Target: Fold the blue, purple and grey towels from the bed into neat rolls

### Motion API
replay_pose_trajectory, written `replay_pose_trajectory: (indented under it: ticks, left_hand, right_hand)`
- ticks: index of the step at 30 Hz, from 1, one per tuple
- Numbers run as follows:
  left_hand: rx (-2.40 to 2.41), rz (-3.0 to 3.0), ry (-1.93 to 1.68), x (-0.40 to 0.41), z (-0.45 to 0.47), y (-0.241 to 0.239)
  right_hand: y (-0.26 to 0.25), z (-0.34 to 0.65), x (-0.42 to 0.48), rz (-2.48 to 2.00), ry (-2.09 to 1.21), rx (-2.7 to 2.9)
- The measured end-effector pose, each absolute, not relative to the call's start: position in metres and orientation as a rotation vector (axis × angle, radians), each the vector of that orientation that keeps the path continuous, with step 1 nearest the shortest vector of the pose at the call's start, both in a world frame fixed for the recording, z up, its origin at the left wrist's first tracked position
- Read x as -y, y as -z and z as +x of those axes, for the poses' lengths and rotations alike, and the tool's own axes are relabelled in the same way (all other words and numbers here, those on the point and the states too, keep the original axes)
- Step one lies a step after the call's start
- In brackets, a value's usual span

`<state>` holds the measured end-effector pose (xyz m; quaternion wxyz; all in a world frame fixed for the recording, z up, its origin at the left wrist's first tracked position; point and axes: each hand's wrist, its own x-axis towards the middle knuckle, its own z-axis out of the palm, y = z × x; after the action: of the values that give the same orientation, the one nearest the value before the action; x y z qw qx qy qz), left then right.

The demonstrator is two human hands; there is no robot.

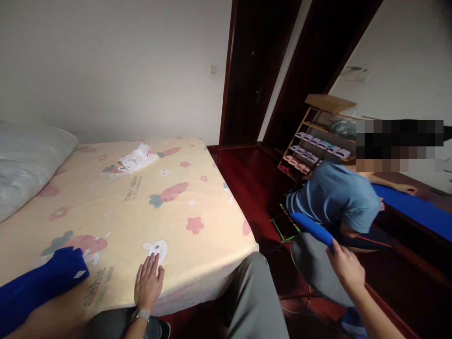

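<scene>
My left hand [149, 281] lies flat, fingers apart, on the yellow bed sheet [141, 207] printed with carrots and flowers, near the bed's front edge. It holds nothing. My right hand [345, 266] grips one end of a blue cloth [311, 227] that runs up to the left. A person in a light blue shirt [335, 195] sits beside that cloth, an arm stretched over more blue fabric [416, 209] at the right. My grey trouser legs [254, 296] show between my hands.
A folded blue cloth [38, 282] lies on the bed's near left corner. A grey pillow [24, 165] sits at the far left and a white plastic bag [137, 157] further back. A shoe rack [318, 141] stands by the dark wooden door [254, 70]. The floor is dark red wood.
</scene>
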<state>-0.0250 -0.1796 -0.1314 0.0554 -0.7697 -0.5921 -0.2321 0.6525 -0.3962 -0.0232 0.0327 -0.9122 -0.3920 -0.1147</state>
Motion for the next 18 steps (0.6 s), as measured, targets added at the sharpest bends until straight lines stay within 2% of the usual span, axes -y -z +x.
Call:
replay_pose_trajectory:
  ticks: [4,7,14,18]
  left_hand:
    - [1.788,-2.335,0.664,0.18,-0.026,0.13]
    - [1.781,-2.338,0.66,0.18,-0.027,0.131]
    - [1.787,-2.316,0.656,0.183,-0.026,0.129]
    - [1.785,-2.308,0.684,0.185,-0.028,0.131]
  right_hand:
    - [0.092,0.635,0.445,-3.002,0.052,1.061]
    - [0.116,0.625,0.455,-3.037,0.127,1.06]
    - [0.122,0.618,0.454,-2.936,0.215,1.132]
    - [0.117,0.583,0.46,-2.774,0.494,1.207]
